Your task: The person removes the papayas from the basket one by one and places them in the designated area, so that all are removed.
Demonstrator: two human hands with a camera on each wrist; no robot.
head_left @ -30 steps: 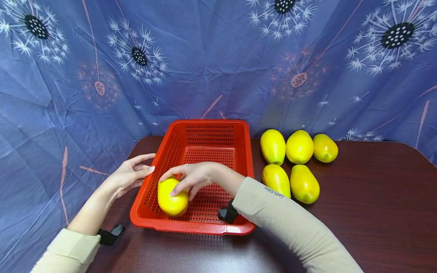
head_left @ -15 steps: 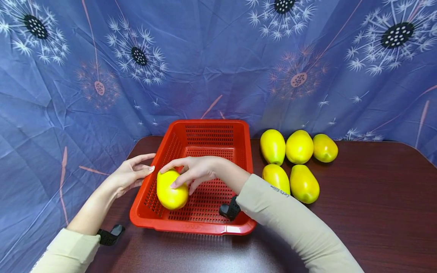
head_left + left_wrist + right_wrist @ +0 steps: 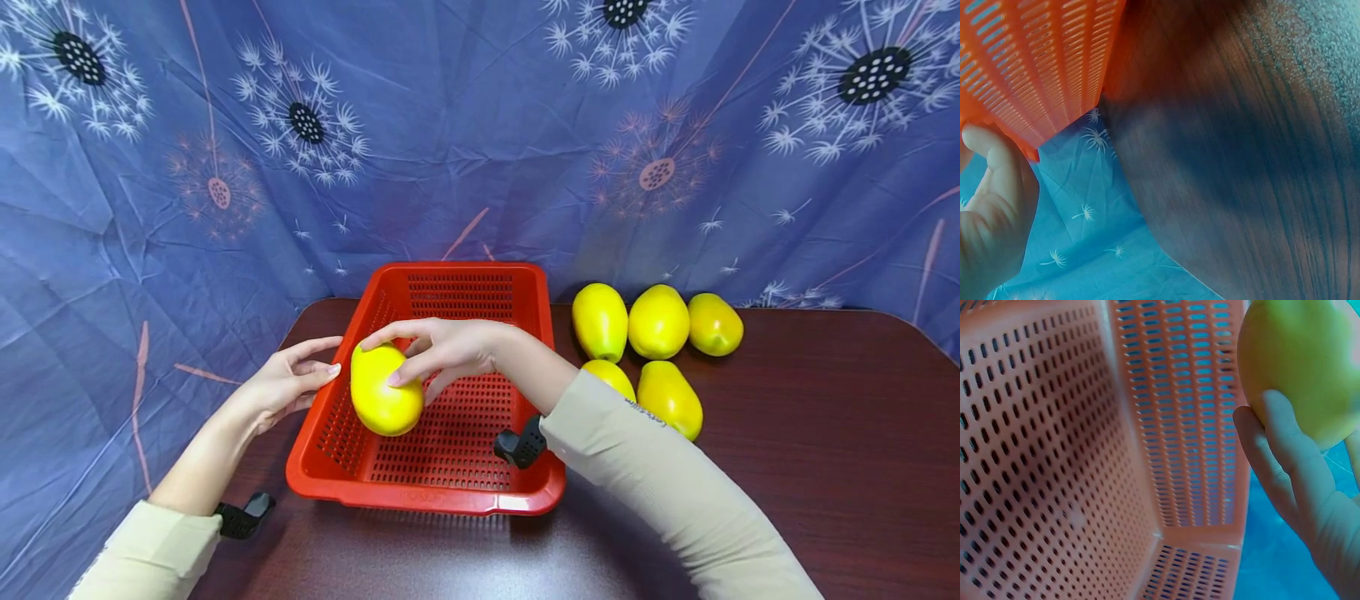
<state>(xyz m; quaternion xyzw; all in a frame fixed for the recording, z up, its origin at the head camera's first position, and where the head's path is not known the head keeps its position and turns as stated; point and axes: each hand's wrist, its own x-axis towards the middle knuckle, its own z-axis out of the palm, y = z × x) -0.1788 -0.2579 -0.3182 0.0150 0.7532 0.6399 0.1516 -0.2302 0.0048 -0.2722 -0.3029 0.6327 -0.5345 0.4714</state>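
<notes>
My right hand (image 3: 446, 354) grips a smooth yellow fruit (image 3: 386, 404), rounded and plump like a mango or papaya. Fingertips curl over its far side and the thumb lies on its near right side. In the head view it overlaps the left part of the red perforated basket (image 3: 423, 500). From the right wrist, the fruit (image 3: 1310, 369) stands out against the slotted side wall (image 3: 1185, 425), with fingertips on its lower edge. Outside the basket, my left hand (image 3: 285, 383) touches the left rim with loosely extended fingers; its thumb (image 3: 1000, 150) shows against the orange-looking wall in the left wrist view.
Several similar yellow fruits (image 3: 658, 323) sit in two rows to the basket's right; the right sleeve (image 3: 660, 475) partly covers the front ones. Dark wooden table (image 3: 825, 417) lies beneath, and a blue dandelion-print cloth (image 3: 465, 125) hangs behind and at left.
Still gripping the fruit, the right hand has risen away from the basket's near left corner, up and slightly right in the head view. My left hand and the basket have barely moved.
</notes>
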